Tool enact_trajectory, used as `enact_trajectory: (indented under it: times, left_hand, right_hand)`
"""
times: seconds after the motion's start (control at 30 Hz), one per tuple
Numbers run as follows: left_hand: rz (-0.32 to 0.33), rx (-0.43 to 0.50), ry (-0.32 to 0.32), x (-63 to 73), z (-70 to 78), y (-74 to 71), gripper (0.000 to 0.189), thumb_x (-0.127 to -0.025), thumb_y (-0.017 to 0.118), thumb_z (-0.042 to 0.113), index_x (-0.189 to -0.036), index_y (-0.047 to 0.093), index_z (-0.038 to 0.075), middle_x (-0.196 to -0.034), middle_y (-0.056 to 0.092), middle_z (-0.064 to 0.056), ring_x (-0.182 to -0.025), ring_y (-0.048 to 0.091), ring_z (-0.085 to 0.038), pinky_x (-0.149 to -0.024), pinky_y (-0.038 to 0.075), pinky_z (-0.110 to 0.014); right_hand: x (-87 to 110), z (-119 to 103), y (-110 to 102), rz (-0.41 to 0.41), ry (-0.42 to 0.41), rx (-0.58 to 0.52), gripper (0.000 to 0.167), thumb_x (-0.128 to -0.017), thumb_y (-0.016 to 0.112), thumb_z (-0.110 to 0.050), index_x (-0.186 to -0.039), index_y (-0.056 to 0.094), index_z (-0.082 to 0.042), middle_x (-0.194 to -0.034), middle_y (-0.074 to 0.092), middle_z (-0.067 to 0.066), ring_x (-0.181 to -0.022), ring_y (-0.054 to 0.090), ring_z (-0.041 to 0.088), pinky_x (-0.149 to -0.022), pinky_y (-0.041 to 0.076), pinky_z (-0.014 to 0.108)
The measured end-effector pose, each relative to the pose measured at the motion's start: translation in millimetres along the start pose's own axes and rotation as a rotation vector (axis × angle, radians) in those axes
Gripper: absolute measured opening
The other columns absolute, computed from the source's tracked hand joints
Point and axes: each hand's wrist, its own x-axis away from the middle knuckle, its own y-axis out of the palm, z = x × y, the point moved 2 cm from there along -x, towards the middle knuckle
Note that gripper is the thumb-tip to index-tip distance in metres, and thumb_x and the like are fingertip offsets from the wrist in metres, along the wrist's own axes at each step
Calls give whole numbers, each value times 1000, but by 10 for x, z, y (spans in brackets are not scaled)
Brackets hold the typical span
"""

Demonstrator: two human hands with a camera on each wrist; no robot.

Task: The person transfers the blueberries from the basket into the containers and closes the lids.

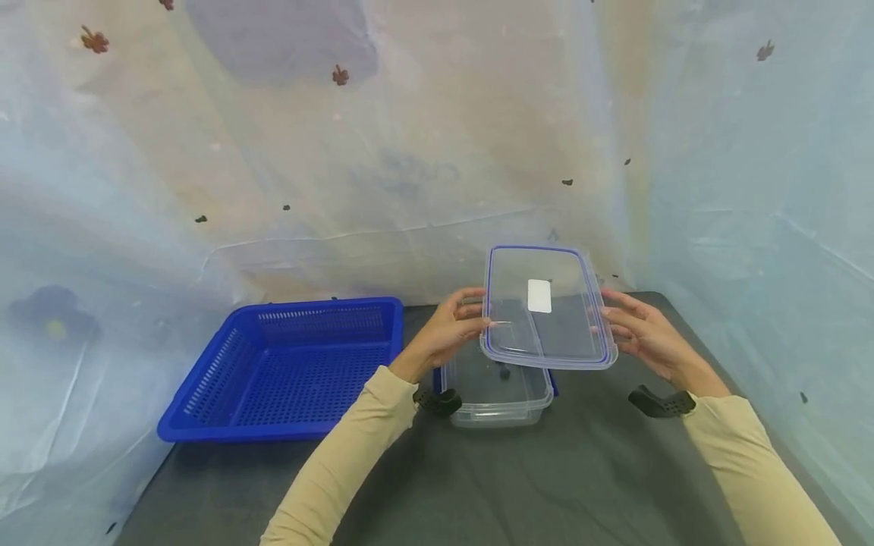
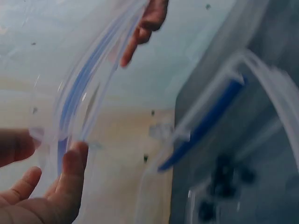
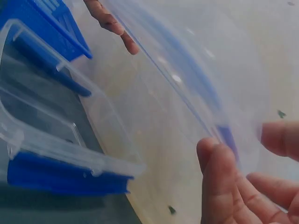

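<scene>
A clear plastic lid (image 1: 570, 334) with a blue seal line and a white label is held up, tilted, between both hands. My left hand (image 1: 451, 327) pinches its left edge between thumb and fingers. At the opposite edge, my right hand (image 1: 645, 337) grips with thumb and fingers. Below the lid stands a clear plastic food container (image 1: 498, 415), uncovered, partly hidden by the lid and left hand. Blue clips (image 2: 208, 121) hang at its sides. Several small dark round pieces (image 2: 224, 177) lie inside, too blurred to name.
A blue plastic basket (image 1: 307, 390) with slotted walls stands left of the container. Dark grey cloth (image 1: 580, 470) covers the table. A pale patterned sheet (image 1: 410, 152) hangs behind and along the sides.
</scene>
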Motion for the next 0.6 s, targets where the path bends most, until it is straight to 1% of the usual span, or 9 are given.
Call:
enact_trajectory:
  times: [0.07,0.17,0.27,0.33,0.4,0.47,0.53,0.6]
  left_hand:
    - [-7,-40,-29,55,32,-117,66,-91,63,-4,-147,31,9,-140,44,-22,-118,54,-32,-100,41,-42]
    - [-15,-87,-84,111,85,-285,75,-89,67,-2,-150,27,11,-144,40,-20,-123,51,-32,-102,40,-43]
    - [-35,-81,-131,139,141,-434,72,-91,64,-3,-151,25,6,-143,40,-23,-123,51,-35,-101,41,-43]
    - [-46,-76,-153,147,177,-521,65,-94,60,-3,-149,27,1,-139,43,-25,-119,54,-36,-99,44,-43]
    - [-52,-81,-167,151,209,-595,56,-96,55,-3,-147,31,-3,-135,47,-27,-114,58,-37,-96,45,-43]
    - [-54,-99,-175,151,233,-653,50,-98,53,-1,-144,34,-7,-130,51,-28,-109,61,-34,-95,47,-43]
    - [-45,-123,-170,149,258,-699,51,-97,54,-2,-144,33,-8,-125,53,-27,-105,63,-30,-95,47,-44]
    - [-36,-144,-149,146,289,-738,53,-96,55,-3,-144,32,-8,-123,54,-27,-102,64,-29,-95,46,-45]
  right_hand:
    - [-70,0,56,-7,17,34,64,-103,50,-14,-150,14,9,-114,65,-8,-103,63,11,-82,52,28]
    - [-179,-2,138,-25,35,99,61,-102,52,-15,-146,23,13,-113,66,-7,-104,62,9,-84,51,26]
    - [-286,5,211,-64,37,152,57,-102,52,-15,-145,27,12,-116,64,-5,-107,61,9,-88,49,28]
    - [-353,10,260,-94,26,168,54,-102,51,-13,-146,29,11,-120,63,-2,-109,59,10,-93,47,33]
    - [-412,12,303,-114,12,175,53,-102,51,-11,-146,30,10,-123,62,2,-111,59,12,-97,45,39]
    - [-460,8,343,-125,0,177,53,-101,52,-9,-146,31,9,-125,61,6,-112,59,14,-98,43,44]
    - [-501,-2,376,-119,-6,177,55,-99,55,-8,-146,32,8,-127,60,10,-110,60,15,-98,44,44]
    - [-539,-16,405,-105,-18,184,58,-97,59,-6,-146,31,8,-130,58,14,-108,61,15,-95,46,39]
